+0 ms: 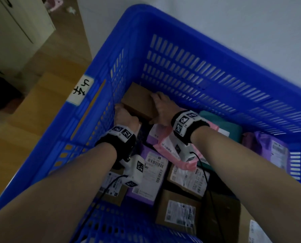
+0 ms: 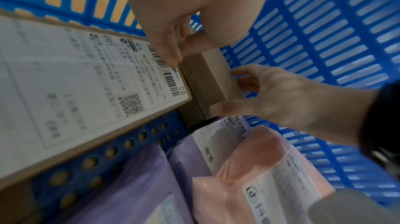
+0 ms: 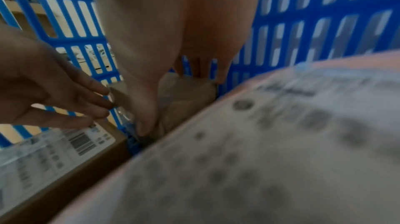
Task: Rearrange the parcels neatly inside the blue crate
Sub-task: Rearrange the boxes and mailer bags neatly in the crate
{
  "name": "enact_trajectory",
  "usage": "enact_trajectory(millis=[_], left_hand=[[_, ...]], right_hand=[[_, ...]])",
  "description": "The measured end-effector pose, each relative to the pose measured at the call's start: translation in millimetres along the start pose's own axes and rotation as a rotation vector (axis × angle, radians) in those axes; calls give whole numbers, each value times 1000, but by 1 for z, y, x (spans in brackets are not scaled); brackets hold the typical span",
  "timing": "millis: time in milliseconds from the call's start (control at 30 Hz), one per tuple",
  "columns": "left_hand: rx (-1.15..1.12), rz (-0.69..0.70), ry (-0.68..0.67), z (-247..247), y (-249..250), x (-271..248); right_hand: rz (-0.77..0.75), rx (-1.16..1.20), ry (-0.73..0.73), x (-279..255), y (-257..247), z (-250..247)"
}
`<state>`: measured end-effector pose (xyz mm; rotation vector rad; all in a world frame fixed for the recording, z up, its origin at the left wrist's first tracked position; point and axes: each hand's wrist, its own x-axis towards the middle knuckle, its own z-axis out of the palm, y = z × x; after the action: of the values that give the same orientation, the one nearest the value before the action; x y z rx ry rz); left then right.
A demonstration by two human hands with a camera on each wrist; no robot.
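A plain brown cardboard box [image 1: 139,100] stands in the far left corner of the blue crate [image 1: 207,48]. My left hand [image 1: 121,109] pinches its near left end with thumb and fingertips, as the left wrist view shows [image 2: 181,51]. My right hand [image 1: 156,100] grips the box's right side, thumb on the near face and fingers over the far edge [image 3: 173,98]. The box [image 2: 210,77] sits close to the slatted walls. Its lower part is hidden behind other parcels.
Several parcels cover the crate floor: a pink bag [image 1: 165,146], a purple labelled parcel [image 1: 151,172], labelled brown boxes [image 1: 181,213], a teal parcel [image 1: 221,123] and a purple bag [image 1: 269,146]. A labelled carton [image 2: 65,82] leans by the left wall. Wooden floor lies outside.
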<state>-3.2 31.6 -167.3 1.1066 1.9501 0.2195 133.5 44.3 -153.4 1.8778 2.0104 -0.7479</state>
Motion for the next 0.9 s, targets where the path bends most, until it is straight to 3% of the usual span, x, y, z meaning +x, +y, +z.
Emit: enact_trajectory(millis=[133,333,533,733,900], left_hand=[[-14,-29,-46,2,2,-1],[95,-55,-49,-7,10,8],[-35,167,-57,-20,-2,9],[-243,320,-87,-56,24,-27],[-354,503,-142,-82,39,-52]], right_hand=[[39,-90,59,5,-7,11],[24,80,79,-2,-10,-9],[6,140,150,-30,-9,-40],[6,176,280,-78,-3,-68],[-2,423,372,-121,13,-83]])
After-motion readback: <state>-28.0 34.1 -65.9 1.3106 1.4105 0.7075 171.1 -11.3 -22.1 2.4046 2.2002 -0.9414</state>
